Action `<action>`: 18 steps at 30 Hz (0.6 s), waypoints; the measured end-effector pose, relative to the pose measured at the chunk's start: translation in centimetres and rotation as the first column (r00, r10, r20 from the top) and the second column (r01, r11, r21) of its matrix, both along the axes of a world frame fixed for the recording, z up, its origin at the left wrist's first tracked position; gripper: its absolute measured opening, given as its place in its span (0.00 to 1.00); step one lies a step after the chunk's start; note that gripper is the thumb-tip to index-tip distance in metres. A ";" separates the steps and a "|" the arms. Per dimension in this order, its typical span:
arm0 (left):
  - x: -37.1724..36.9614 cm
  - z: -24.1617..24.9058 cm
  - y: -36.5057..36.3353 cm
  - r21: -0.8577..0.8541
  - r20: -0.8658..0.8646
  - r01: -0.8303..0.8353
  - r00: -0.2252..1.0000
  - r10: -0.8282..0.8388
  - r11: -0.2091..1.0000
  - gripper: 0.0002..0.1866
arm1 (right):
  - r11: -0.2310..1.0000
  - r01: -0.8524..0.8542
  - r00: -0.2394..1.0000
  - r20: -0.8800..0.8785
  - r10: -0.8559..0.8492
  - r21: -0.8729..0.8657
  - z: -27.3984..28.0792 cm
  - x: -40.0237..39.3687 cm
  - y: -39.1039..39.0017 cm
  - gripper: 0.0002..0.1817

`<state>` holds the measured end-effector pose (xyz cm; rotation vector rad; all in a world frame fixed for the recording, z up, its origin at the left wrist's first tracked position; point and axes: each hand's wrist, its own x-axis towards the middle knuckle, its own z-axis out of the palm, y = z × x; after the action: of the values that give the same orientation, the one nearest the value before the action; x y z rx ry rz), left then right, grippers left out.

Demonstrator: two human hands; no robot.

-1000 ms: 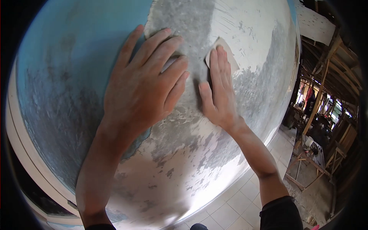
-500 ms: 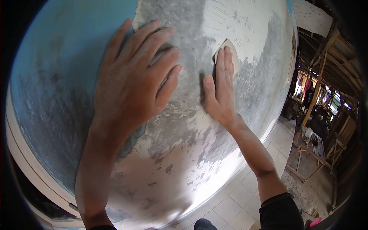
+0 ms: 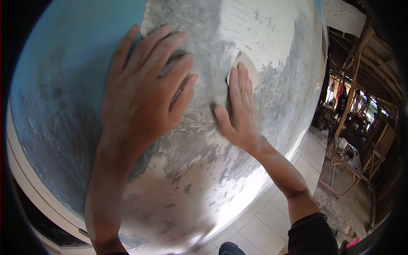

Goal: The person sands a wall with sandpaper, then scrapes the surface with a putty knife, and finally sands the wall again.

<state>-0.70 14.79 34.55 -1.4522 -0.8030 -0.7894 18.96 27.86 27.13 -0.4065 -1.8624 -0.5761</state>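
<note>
My left hand rests spread on the wall, fingers apart, over the border between blue paint and bare grey plaster. Nothing shows in it. To its right, my right hand lies flat with its fingers together and thumb out to the side. Under those fingers is a pale beige sheet, apparently sandpaper, pressed against the wall; its pointed upper end sticks out past the fingertips. A white scratched patch of wall lies just above the sheet. The sheet's underside is hidden.
Pale floor tiles run along the foot of the wall, and a dark shoe tip shows at the bottom. A light frame curves along the lower left. At right are timber posts and a cluttered wooden stand.
My right hand has slid down the wall and slightly left with the sandpaper under its fingers. My left hand stays spread in nearly the same place. The view has shifted a little.
</note>
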 end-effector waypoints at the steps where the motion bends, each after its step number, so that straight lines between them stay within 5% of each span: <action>1: 0.0 0.1 -0.1 -0.002 0.005 0.000 1.000 0.000 1.000 0.10 | 1.000 -0.001 0.999 0.032 0.001 0.006 -0.5 0.2 0.0 0.42; 7: 0.1 0.2 -0.2 0.010 -0.031 -0.054 0.998 0.054 0.998 0.11 | 0.996 0.068 0.997 0.015 -0.070 0.064 4.5 0.2 0.4 0.43; 18: -0.5 0.8 0.1 0.058 -0.147 -0.204 0.966 0.210 0.977 0.11 | 0.996 0.040 0.999 0.003 -0.040 0.078 2.7 0.8 0.9 0.44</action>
<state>-1.20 14.89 35.32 -1.3483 -0.8011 -0.5267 19.75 28.73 29.85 -0.3919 -1.8332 -0.6748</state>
